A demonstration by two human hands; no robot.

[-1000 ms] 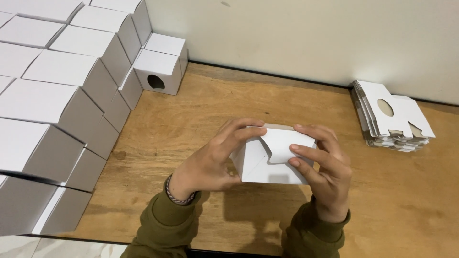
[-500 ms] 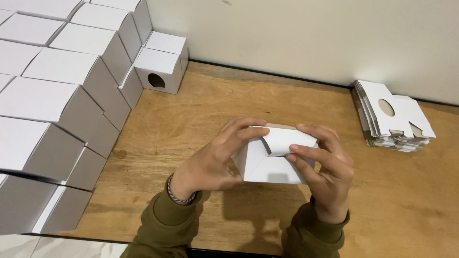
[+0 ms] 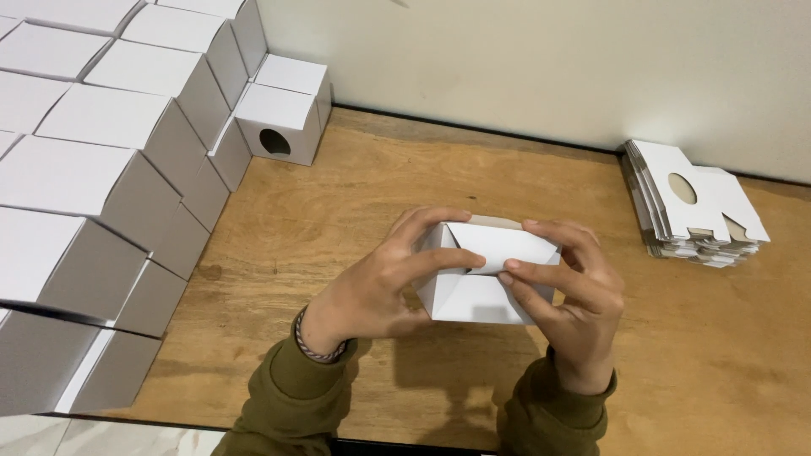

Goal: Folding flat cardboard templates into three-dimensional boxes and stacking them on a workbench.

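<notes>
Both hands, left hand (image 3: 372, 291) and right hand (image 3: 570, 291), grasp a light, crushable white cardboard box (image 3: 481, 274); best held by its side walls

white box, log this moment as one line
left hand: holds white box | right hand: presses top flap | flat blanks: stacked right

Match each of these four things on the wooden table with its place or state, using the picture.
1. small white cardboard box being folded
2. stack of flat white cardboard blanks
3. white cardboard box with a round hole
4. stacked rows of finished white boxes

a. far corner, by the wall
b. along the left edge
c. between both hands
d. right side of the wooden table

Pairs: 1-c, 2-d, 3-a, 4-b
</notes>
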